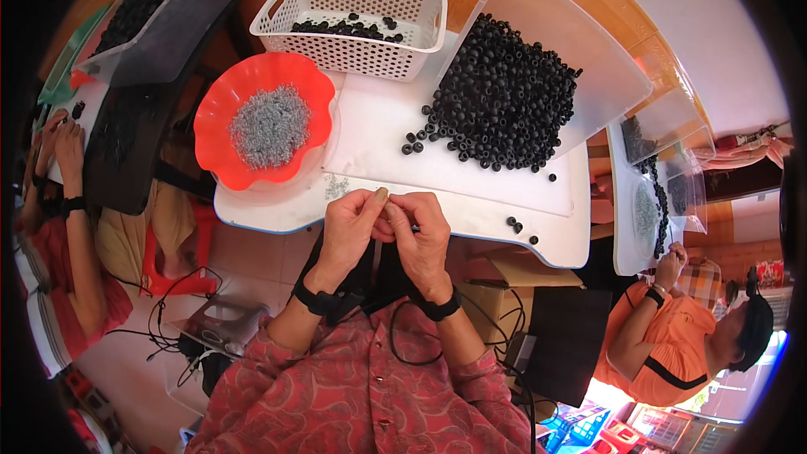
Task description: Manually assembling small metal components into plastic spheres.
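My left hand (353,223) and my right hand (417,231) meet just off the front edge of the white table (378,176). Thumbs and fingertips of both are pinched together; whatever sits between them is too small or too covered to name. Beyond my left hand, a few tiny clear pieces (337,186) lie on the table. A red scalloped bowl (212,122) at the left holds a heap of small grey-clear pieces (269,126). To the right, a large pile of black ring-shaped parts (508,88) spills from a tipped clear plastic bin (588,76).
A white perforated basket (420,59) with some black parts stands at the back. Loose black parts (515,225) lie near the right front edge. Co-workers sit at tables on the left (76,286) and right (664,345). Cables and a cardboard box (496,311) are below the table.
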The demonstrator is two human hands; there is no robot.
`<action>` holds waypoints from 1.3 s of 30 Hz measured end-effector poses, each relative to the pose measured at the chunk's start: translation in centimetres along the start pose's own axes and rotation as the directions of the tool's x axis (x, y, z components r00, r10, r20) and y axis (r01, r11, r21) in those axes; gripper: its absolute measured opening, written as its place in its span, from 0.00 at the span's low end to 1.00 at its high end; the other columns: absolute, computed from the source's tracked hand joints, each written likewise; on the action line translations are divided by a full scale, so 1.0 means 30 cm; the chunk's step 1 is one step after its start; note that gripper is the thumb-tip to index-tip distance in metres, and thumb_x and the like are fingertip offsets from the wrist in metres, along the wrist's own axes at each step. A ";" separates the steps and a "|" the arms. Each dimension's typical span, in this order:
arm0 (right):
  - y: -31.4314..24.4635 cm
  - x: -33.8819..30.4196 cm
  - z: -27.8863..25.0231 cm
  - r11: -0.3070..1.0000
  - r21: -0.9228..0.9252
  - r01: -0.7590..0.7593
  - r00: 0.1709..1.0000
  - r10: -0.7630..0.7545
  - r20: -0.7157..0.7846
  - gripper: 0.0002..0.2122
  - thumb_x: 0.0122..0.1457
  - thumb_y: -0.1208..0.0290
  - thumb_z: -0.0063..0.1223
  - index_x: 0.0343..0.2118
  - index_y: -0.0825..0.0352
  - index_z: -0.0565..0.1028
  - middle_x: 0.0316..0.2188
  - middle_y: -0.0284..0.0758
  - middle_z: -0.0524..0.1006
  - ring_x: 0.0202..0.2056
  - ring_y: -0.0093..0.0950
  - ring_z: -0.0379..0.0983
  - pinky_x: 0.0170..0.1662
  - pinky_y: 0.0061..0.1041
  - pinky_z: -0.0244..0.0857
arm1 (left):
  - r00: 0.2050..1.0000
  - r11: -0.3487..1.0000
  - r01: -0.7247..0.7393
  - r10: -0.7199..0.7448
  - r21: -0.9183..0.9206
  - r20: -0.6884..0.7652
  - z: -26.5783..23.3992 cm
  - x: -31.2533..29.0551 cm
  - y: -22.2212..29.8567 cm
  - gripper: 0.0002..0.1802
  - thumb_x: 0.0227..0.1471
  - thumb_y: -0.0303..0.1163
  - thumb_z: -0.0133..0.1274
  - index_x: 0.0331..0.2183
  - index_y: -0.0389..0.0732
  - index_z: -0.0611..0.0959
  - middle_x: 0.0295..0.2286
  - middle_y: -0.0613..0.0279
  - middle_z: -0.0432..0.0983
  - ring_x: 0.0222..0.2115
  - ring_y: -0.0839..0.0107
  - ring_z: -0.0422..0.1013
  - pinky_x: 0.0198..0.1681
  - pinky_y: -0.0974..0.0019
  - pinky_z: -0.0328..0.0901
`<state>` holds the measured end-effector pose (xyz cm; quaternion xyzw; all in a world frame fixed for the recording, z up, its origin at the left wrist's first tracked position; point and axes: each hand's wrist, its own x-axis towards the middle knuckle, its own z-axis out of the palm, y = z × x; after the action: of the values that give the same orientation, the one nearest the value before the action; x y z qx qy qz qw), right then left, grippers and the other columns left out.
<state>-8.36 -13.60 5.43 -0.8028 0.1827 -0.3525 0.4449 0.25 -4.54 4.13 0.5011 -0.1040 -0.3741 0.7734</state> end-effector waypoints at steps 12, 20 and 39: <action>0.111 0.010 -0.093 0.980 0.042 -0.197 0.964 0.201 -0.174 0.03 0.56 0.80 0.55 0.33 0.70 0.75 0.28 0.33 0.72 0.26 0.21 0.70 0.30 0.20 0.65 | 0.790 0.445 -0.440 0.605 0.780 0.100 0.082 0.182 -0.023 0.10 0.51 0.30 0.58 0.36 0.36 0.81 0.25 0.55 0.74 0.23 0.66 0.73 0.26 0.64 0.67; 0.130 -0.019 -0.098 0.977 0.065 -0.201 0.965 0.209 -0.158 0.04 0.55 0.80 0.56 0.33 0.71 0.75 0.28 0.34 0.73 0.26 0.21 0.71 0.30 0.20 0.66 | 0.853 0.153 -0.292 0.488 0.944 0.185 0.145 0.255 -0.011 0.14 0.47 0.32 0.60 0.38 0.39 0.80 0.30 0.54 0.71 0.28 0.54 0.72 0.31 0.56 0.67; 0.120 -0.058 -0.089 0.969 0.067 -0.237 0.952 0.246 -0.183 0.03 0.56 0.80 0.57 0.33 0.71 0.75 0.28 0.33 0.73 0.26 0.20 0.72 0.31 0.19 0.67 | 0.967 0.908 0.176 -0.087 -0.379 0.241 0.033 0.108 -0.019 0.14 0.59 0.27 0.50 0.46 0.31 0.76 0.37 0.52 0.78 0.35 0.72 0.76 0.42 0.69 0.73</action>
<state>-11.40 -16.04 2.63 -0.7271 0.3132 -0.3743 0.4828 1.71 -7.57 3.43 0.2952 -0.0763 -0.4918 0.8156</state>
